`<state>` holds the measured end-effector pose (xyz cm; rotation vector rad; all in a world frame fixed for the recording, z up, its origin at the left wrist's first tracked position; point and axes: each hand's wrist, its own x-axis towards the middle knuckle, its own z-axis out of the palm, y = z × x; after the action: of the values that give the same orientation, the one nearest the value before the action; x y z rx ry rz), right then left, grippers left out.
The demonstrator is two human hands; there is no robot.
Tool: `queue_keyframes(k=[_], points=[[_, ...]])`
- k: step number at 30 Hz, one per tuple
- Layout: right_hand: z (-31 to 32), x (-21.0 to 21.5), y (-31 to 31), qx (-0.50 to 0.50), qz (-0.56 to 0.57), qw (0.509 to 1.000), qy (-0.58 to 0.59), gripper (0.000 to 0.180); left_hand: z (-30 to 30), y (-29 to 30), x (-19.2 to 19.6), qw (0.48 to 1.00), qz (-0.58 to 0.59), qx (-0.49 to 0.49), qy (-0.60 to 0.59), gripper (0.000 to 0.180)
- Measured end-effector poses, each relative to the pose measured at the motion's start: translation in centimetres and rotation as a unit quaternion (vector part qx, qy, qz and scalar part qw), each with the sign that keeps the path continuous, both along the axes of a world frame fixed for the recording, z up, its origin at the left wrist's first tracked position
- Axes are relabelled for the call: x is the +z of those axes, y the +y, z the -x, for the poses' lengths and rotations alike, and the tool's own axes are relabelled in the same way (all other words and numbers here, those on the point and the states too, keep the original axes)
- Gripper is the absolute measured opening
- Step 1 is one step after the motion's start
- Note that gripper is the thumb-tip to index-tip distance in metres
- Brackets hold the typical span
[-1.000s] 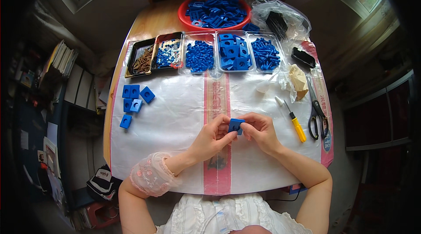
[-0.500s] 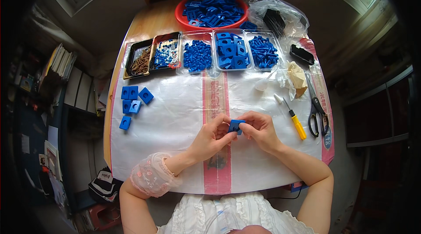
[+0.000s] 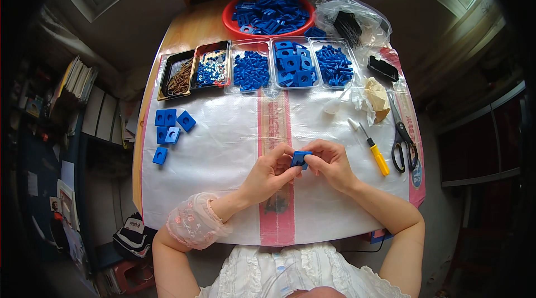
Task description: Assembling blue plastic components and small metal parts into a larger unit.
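Head view: barely anything's changed in the last half second, my left fingers (image 3: 289, 175) and right fingers (image 3: 316, 163) are still pinching that blue square piece (image 3: 299, 158) just below-right of frame centre, so I guess this bit isn't finished; six blue squares (image 3: 175, 131) lie on the white sheet (image 3: 212, 164), mid-left

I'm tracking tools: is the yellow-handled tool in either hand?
No, the yellow-handled tool lies on the white sheet, while the left hand and right hand hold a blue piece.
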<state>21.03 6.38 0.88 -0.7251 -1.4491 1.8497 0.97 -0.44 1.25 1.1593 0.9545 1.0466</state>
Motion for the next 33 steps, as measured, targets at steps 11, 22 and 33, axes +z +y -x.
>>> queue_keyframes(k=[11,22,33], points=[[0.3,0.6,-0.3,0.017,0.003,1.000,0.015,0.017,0.2,-0.2,0.2,0.997,-0.041,0.014,0.057,0.019],[0.2,0.1,-0.2,0.034,0.000,0.999,0.022,0.016,-0.1,-0.6,1.2,0.979,-0.122,0.043,0.160,0.019],[0.1,0.3,-0.2,0.035,0.002,0.999,0.011,0.015,0.0,-0.5,0.6,0.988,-0.093,0.030,0.123,0.018]])
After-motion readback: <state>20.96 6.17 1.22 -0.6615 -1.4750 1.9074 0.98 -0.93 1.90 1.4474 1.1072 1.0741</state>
